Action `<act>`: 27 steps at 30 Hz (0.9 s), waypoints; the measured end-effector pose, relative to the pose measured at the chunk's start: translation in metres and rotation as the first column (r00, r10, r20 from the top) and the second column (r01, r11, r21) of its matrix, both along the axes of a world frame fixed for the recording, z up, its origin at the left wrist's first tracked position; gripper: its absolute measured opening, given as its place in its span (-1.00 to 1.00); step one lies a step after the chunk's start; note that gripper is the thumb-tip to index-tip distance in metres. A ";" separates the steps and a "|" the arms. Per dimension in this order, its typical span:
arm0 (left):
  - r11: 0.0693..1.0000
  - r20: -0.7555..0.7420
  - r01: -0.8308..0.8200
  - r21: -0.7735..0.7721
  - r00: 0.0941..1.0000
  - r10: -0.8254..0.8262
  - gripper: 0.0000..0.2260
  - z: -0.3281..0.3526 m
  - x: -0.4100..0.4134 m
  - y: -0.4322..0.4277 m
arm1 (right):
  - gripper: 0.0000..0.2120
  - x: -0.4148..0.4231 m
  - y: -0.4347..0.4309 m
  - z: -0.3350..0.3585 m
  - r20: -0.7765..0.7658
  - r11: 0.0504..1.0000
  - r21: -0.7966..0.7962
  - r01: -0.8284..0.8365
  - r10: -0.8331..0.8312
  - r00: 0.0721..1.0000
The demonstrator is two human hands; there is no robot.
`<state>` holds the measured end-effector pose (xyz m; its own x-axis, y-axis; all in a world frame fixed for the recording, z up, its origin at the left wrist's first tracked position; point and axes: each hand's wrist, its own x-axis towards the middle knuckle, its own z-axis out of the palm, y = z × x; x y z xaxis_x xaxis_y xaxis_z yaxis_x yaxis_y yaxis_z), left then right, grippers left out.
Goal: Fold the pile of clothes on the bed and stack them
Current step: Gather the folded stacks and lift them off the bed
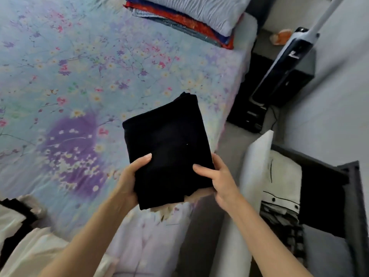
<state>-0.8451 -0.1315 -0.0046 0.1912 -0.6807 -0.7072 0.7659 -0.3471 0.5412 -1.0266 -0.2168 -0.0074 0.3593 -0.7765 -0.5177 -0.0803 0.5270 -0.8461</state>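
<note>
Folded black garment (167, 144) at frame centre, held above the floral bed sheet (79, 66), close to the bed's 3 o'clock edge. Left hand (129, 180) and right hand (221, 182) each clamp its near end, thumbs on top, fingers tucked under.

Risks, as judged:
- The far end at 12 o'clock is unsupported, so the layers could sag or slide open.
- A loose grip near the edge could drop it to the floor.
- A pale shirt (151, 236) lies unfolded at 6 o'clock and could snag.

Containers: dark open bin (351, 196) at 4 o'clock, or possibly a drawer. It holds a white garment with black piping (283, 176), a black piece (319, 202) and checked fabric (283, 222).
</note>
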 end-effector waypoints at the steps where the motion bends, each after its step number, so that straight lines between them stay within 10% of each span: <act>1: 0.999 -0.009 0.045 0.009 0.999 -0.045 -0.64 0.001 -0.024 -0.007 | -0.62 -0.029 0.002 0.002 -0.010 0.999 0.001 0.044 -0.044 0.999; 11: 0.841 -0.036 0.540 0.045 0.842 -0.539 -0.33 -0.049 -0.265 -0.040 | -0.50 -0.290 0.065 -0.039 -0.074 0.876 0.083 0.476 -0.470 0.879; 27: 0.750 0.073 0.644 0.150 0.750 -0.658 -0.29 -0.145 -0.388 -0.049 | -0.51 -0.398 0.095 -0.170 -0.043 0.685 0.294 0.666 -0.687 0.725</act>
<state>-1.2331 -0.1801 -0.1495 -0.1864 -0.5901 -0.7855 0.2677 -0.7998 0.5373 -1.4242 -0.1217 -0.1769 -0.1675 -0.6541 -0.7376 0.4389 0.6205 -0.6499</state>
